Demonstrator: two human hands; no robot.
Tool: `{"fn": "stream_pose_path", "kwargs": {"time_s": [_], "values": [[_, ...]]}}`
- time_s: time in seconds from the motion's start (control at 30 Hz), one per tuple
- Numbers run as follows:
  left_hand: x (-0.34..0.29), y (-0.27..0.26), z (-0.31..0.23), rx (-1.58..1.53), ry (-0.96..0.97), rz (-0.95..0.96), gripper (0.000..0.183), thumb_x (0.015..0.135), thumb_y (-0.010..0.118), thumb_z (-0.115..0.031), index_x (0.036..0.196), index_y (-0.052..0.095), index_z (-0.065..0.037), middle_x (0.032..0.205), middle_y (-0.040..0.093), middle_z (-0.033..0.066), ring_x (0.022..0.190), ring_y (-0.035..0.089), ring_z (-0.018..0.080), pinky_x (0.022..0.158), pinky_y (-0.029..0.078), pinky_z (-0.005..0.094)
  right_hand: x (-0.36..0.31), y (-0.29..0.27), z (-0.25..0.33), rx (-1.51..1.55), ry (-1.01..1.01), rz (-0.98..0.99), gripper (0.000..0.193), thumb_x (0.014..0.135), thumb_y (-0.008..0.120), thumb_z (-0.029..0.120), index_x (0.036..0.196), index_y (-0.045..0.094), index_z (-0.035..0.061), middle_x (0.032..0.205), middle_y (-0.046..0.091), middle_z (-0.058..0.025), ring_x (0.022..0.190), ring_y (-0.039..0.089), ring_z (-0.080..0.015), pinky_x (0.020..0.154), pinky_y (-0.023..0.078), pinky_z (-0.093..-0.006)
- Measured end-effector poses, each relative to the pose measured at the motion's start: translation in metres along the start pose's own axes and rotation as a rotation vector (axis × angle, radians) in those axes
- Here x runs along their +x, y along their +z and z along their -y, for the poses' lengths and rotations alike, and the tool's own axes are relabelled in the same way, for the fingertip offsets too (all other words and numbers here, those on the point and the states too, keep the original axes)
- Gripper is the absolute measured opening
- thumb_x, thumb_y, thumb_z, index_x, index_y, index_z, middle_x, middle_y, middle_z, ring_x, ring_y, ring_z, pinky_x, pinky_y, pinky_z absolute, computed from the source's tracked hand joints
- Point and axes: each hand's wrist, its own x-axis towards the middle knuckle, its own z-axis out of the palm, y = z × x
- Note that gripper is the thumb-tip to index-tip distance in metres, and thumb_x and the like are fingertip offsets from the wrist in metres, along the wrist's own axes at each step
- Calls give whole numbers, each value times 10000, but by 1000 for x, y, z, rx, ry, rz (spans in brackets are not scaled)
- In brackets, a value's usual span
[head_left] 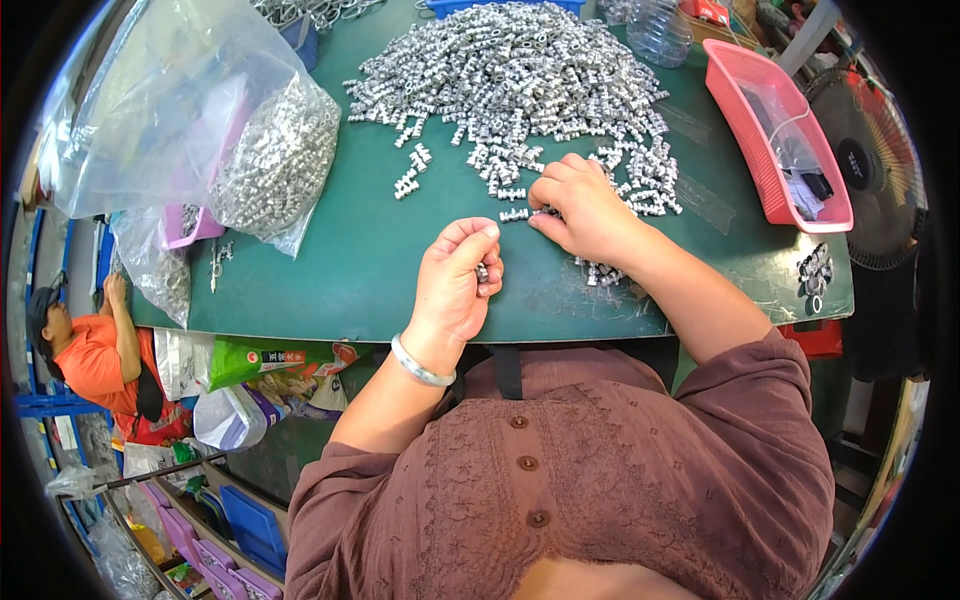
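My left hand point(455, 280) is raised just above the near part of the green table, its fingers curled. A small silver metal fitting point(482, 272) shows between those fingers, partly hidden. At the near edge of the heap, my right hand point(580, 208) has its thumb and fingers bent together over a piece at the table surface, mostly covered by the fingertips. Just left of them lies a short ribbed metal fitting point(513, 215). Beyond spreads a large heap of metal fittings point(510, 75), with several more beneath my right forearm.
A clear bag of metal parts point(275, 150) leans at the left beside a purple basket point(205, 228). On the right are a pink basket point(835, 212), dark rings point(815, 272) and a black fan point(858, 165). A person in orange point(95, 355) works at far left.
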Motion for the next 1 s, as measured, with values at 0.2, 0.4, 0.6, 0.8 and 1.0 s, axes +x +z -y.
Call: {"fn": "stream_pose_path", "kwargs": {"time_s": [0.2, 0.4, 0.6, 0.8, 1.0], "values": [[0, -2, 1, 3, 25, -15, 79, 825, 575, -101, 870, 517, -70, 652, 480, 4, 504, 435, 80, 411, 306, 179, 1, 3, 4, 9, -44, -38, 116, 696, 659, 139, 797, 618, 100, 786, 501, -25, 823, 458, -220, 763, 338, -349], [-1, 1, 3, 29, 82, -33, 156, 807, 590, -62, 945, 517, -49, 680, 491, 4, 514, 441, 74, 421, 314, 176, 2, -1, 4, 185, -145, -109, 139, 678, 674, 87, 807, 624, 96, 786, 493, -32, 789, 473, -216, 732, 363, -334], [-6, 7, 8, 118, 216, 37, 249, 779, 625, -35, 1012, 540, -25, 731, 520, -9, 545, 453, 40, 457, 348, 157, 2, -6, 13, 520, -172, -163, 181, 673, 674, -1, 834, 623, 63, 822, 509, -41, 775, 518, -174, 639, 422, -275], [-7, 14, 12, 358, 546, 73, 170, 783, 627, -25, 948, 590, -6, 744, 551, -24, 619, 460, 24, 547, 374, 154, 1, -8, 13, 781, -70, -85, 134, 717, 657, 18, 843, 631, 60, 811, 539, -37, 775, 542, -156, 676, 436, -268], [-3, 8, 14, 540, 665, 30, 151, 806, 611, -46, 954, 586, -27, 773, 556, -5, 621, 462, 35, 542, 370, 170, 1, -7, 12, 773, -111, -82, 151, 726, 662, 36, 869, 619, 54, 808, 535, -38, 767, 535, -141, 671, 435, -260]]}}
